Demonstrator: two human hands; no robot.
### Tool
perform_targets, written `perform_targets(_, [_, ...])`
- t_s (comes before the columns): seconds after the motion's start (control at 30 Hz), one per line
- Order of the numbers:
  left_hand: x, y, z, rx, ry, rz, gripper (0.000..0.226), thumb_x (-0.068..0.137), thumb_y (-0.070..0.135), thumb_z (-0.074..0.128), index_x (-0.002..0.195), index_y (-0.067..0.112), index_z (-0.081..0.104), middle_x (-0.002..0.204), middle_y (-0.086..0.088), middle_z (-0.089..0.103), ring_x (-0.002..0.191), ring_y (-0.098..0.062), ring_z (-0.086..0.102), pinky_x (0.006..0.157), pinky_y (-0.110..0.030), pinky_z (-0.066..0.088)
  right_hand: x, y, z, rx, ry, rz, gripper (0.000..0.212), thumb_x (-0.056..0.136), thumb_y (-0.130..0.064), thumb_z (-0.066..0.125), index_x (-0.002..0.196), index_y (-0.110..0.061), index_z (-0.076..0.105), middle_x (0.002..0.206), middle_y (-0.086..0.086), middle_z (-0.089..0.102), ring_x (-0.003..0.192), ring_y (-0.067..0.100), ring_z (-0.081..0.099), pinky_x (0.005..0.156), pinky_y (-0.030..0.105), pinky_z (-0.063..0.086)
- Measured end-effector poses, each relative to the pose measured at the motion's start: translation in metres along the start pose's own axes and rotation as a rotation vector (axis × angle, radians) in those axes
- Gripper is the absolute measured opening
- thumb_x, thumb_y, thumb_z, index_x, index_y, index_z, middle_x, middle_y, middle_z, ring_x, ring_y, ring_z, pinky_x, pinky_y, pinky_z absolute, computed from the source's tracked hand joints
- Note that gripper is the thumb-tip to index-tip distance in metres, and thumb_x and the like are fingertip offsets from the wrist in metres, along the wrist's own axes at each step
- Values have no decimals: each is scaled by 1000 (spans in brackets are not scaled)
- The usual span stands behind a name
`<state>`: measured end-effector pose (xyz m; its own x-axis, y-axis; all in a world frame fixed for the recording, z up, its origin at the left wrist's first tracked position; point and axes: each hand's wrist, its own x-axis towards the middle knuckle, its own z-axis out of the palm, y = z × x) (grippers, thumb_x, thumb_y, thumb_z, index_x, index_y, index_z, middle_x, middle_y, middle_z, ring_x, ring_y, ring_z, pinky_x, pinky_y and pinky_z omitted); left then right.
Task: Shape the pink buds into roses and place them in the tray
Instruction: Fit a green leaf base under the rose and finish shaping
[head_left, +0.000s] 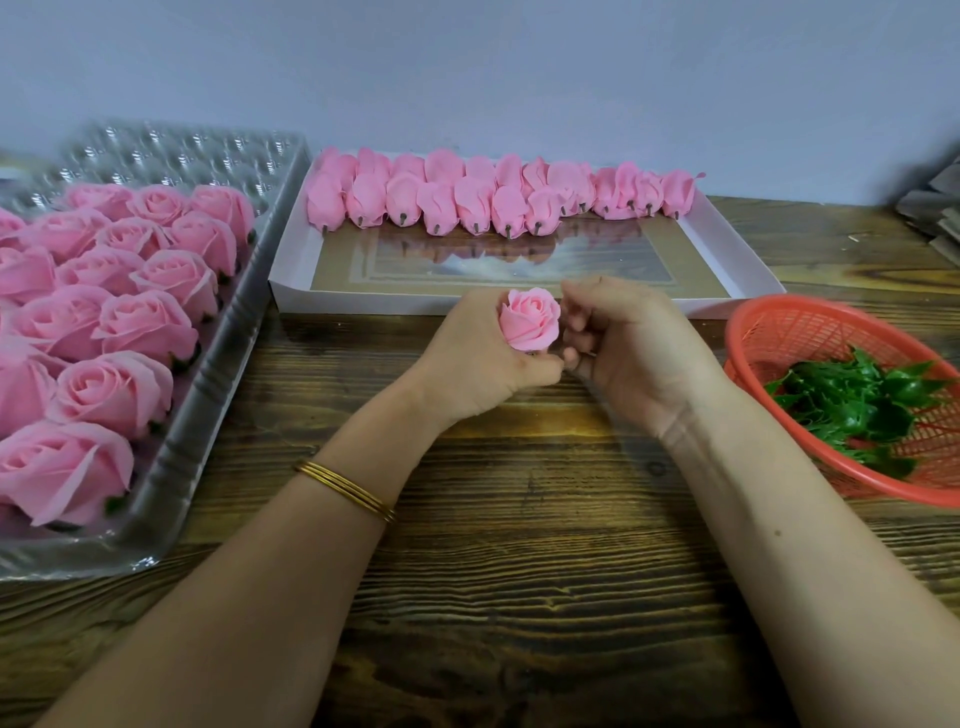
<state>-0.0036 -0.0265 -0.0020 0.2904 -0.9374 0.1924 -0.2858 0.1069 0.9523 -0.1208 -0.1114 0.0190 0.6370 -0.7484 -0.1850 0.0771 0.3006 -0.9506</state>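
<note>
Head view: left hand (483, 364) grips the pink layered-petal rose (531, 318) at centre, clear plastic tray (228, 364) at nine o'clock. Right hand (628, 343) curls at its base, grasp unclear. Petals likely light and crushable; hold the base.

Single head-worn wide-angle cam, pitched forward and down over the wooden table (519, 571), close in; back wall (519, 78) tops the frame.

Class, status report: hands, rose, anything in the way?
Left hand grips rose. Right hand curled beside it, grip unclear. Nothing between rose and tray.
</note>
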Motion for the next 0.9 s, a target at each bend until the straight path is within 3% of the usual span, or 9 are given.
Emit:
perform_targets(0.1, [0, -1, 0, 14, 17, -6, 40, 68, -7, 76, 55, 25, 55, 53, 15, 54, 51, 1, 47, 54, -13, 38, -2, -4, 0, 28, -13, 5, 24, 86, -23, 63, 64, -13, 56, 55, -4, 43, 50, 9, 35, 53, 22, 35])
perform_targets(0.2, [-1, 0, -1, 2, 0, 13, 45, 68, -11, 74, 56, 32, 63, 56, 20, 62, 54, 7, 55, 58, -6, 40, -4, -4, 2, -40, -26, -31, 26, 87, -24, 64, 65, -11, 57, 53, -3, 42, 50, 10, 35, 51, 22, 35])
perform_targets(0.33, [0, -1, -2, 28, -3, -6, 21, 68, -7, 76, 70, 11, 64, 64, 10, 63, 61, -5, 56, 63, -21, 44, -4, -1, 4, -51, -46, -88, 27, 87, -17, 66, 61, -10, 57, 50, -2, 43, 49, 11, 34, 48, 22, 33])
perform_targets(0.5, [0, 0, -2, 28, -14, 6, 18, 69, -9, 75, 73, 6, 65, 68, 4, 65, 64, -7, 58, 66, -24, 46, -3, 0, 3, -57, -75, -108, 32, 81, -10, 68, 53, -11, 54, 51, 1, 43, 48, 11, 35, 48, 23, 32])
perform_targets(0.63, [-1, 2, -1, -7, -18, 37, 43, 68, -15, 72, 66, 26, 63, 59, 21, 65, 58, 9, 58, 61, -6, 41, -5, -2, 0, -99, -106, -96, 23, 68, -18, 73, 61, -5, 55, 51, 0, 44, 49, 11, 36, 52, 26, 30])
perform_targets(0.8, [-3, 6, -1, -32, -42, 54, 44, 69, -17, 71, 69, 27, 65, 60, 23, 66, 60, 10, 61, 61, -3, 42, -5, -3, -3, -142, -121, -90, 23, 84, -5, 65, 64, -1, 55, 53, 2, 42, 51, 12, 35, 53, 26, 30])
perform_targets(0.87, [-3, 6, -1, -39, -48, 51, 44, 69, -19, 70, 71, 24, 66, 62, 21, 68, 61, 9, 63, 62, -4, 43, -5, -3, -3, -151, -158, -64, 16, 78, -9, 66, 77, 4, 57, 53, 2, 40, 51, 11, 35, 53, 24, 31])
perform_targets(0.9, [-3, 6, -1, -42, -47, 48, 43, 69, -20, 69, 72, 23, 67, 63, 20, 69, 62, 8, 64, 63, -4, 44, -5, -4, -3, -150, -178, -46, 25, 74, -13, 67, 88, 6, 57, 54, 2, 38, 51, 11, 34, 53, 23, 31])
